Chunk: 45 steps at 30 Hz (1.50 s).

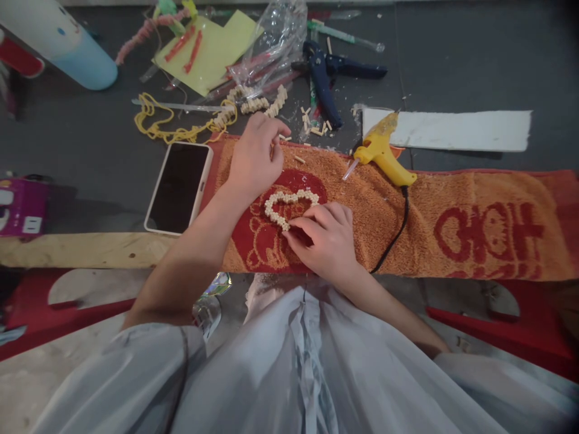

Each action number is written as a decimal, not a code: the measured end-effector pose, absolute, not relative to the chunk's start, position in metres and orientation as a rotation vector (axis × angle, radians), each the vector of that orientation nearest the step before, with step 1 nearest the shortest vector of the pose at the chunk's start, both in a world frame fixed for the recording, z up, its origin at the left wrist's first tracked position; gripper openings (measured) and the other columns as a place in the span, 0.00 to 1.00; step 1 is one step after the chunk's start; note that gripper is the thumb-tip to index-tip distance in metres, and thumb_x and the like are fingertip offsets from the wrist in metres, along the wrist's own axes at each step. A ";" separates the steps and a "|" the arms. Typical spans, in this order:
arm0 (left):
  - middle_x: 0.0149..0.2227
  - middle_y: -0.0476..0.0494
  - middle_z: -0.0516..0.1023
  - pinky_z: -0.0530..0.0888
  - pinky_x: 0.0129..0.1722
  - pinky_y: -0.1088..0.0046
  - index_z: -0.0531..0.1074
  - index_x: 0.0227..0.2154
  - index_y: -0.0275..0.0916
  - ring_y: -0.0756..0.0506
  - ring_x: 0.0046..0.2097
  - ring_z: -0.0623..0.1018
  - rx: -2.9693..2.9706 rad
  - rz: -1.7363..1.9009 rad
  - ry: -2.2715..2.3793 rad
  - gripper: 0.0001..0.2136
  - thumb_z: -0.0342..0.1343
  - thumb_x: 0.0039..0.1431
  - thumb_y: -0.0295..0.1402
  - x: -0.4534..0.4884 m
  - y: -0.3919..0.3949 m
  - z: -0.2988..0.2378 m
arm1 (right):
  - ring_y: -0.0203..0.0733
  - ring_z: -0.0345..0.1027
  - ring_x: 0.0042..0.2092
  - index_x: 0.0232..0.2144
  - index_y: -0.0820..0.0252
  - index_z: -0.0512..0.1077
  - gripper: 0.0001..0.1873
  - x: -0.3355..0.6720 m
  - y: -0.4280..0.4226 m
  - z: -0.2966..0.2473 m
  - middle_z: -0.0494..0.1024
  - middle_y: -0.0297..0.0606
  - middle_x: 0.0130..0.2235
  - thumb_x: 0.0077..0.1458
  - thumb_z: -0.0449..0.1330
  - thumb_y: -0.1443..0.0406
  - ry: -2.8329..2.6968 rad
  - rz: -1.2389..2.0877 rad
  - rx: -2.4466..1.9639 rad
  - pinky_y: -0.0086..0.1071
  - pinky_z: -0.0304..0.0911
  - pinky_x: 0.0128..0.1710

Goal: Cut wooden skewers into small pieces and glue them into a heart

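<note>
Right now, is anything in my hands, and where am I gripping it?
Your right hand seems to pinch the heart-shaped piece near its lower tip. Whether your left hand holds anything cannot be told.

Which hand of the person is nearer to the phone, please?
Left. The left hand is to the right of the phone; the right hand is farther right, touching the heart-shaped piece.
</note>
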<state>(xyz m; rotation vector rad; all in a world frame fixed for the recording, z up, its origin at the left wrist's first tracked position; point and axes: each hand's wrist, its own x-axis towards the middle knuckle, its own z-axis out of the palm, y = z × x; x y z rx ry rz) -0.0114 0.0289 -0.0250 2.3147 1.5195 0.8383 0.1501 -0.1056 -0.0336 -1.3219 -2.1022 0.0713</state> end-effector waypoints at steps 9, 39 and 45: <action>0.34 0.44 0.73 0.72 0.37 0.58 0.71 0.39 0.52 0.40 0.39 0.73 2.285 1.113 1.345 0.13 0.49 0.55 0.29 -0.013 0.037 -0.041 | 0.42 0.61 0.39 0.30 0.56 0.76 0.07 0.151 -0.106 -0.035 0.75 0.36 0.32 0.57 0.60 0.61 -2.104 0.094 -1.331 0.39 0.55 0.43; 0.33 0.43 0.72 0.73 0.36 0.58 0.71 0.41 0.53 0.40 0.38 0.73 2.331 1.078 1.343 0.14 0.49 0.56 0.28 -0.014 0.036 -0.039 | 0.42 0.61 0.39 0.31 0.56 0.76 0.05 0.151 -0.105 -0.036 0.74 0.36 0.31 0.56 0.61 0.62 -2.090 0.080 -1.316 0.39 0.55 0.42; 0.36 0.42 0.73 0.72 0.38 0.57 0.71 0.41 0.53 0.39 0.41 0.73 2.281 1.018 1.329 0.13 0.50 0.56 0.29 -0.014 0.034 -0.035 | 0.42 0.61 0.38 0.30 0.57 0.76 0.04 0.151 -0.105 -0.035 0.75 0.35 0.31 0.55 0.62 0.63 -2.079 0.075 -1.305 0.39 0.55 0.43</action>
